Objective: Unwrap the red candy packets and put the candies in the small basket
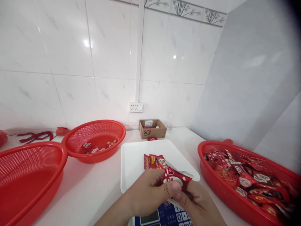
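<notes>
Red packets (244, 180) heap the right basket (209, 173) (middle basket (90, 159): few); left hand (149, 190) and right hand (199, 202) pinch one pouch (172, 175).

- A white socket plate (136, 107) sits low on the back wall (110, 47), its outlets to the left of a switch.
- White trunking (140, 56) rises from the socket plate's top edge and runs up out of view.
- Around the socket plate, the back wall is clad in glossy white tiles with faint grey veining, divided by thin lines.
- High above and right of the socket plate, a border strip (185, 10) carries grey bamboo drawings.
- Well right of the socket plate stands a plain pale-grey side wall (242, 69).
- Bright light reflections (87, 43) gleam above the socket plate, on both sides.
- Below the socket plate spreads a white desk (84, 188).
</notes>
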Demonstrator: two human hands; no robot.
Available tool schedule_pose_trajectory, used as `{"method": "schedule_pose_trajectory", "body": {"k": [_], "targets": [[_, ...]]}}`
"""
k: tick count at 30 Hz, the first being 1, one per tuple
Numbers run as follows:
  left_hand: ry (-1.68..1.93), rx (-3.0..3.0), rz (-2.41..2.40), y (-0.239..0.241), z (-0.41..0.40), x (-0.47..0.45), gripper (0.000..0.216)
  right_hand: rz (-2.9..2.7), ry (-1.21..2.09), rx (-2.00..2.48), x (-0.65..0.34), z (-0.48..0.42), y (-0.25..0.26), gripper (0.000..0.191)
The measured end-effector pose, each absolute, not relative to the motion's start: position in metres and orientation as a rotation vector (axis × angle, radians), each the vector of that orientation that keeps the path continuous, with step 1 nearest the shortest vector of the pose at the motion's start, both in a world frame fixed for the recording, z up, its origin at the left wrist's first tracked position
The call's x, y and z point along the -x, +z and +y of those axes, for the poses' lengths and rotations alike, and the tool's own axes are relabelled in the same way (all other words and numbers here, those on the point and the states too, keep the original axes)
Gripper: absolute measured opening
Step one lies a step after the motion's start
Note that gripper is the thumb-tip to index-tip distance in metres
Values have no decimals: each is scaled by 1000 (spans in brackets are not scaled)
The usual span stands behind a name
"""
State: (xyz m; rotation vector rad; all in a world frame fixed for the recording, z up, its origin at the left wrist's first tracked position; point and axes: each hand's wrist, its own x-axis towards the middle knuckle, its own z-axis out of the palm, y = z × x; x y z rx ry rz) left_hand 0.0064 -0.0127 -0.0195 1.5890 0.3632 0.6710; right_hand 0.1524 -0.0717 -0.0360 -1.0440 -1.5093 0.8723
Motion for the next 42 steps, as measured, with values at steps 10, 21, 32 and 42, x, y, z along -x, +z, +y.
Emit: {"method": "schedule_pose_trajectory", "body": {"k": [10, 21, 32, 42], "targets": [[879, -1498, 375, -20, -19, -16, 41, -1581, 833, 1087, -159, -68, -43, 51], [898, -1542, 429, -23, -14, -13, 38, -1558, 796, 1192, -156, -71, -33, 39], [954, -1427, 519, -20, -11, -11, 35, -1566, 1033, 968, -152, -61, -36, 52], [880, -1500, 420, -26, -8, -12, 35, -1556, 801, 1088, -156, -63, -34, 37]]}}
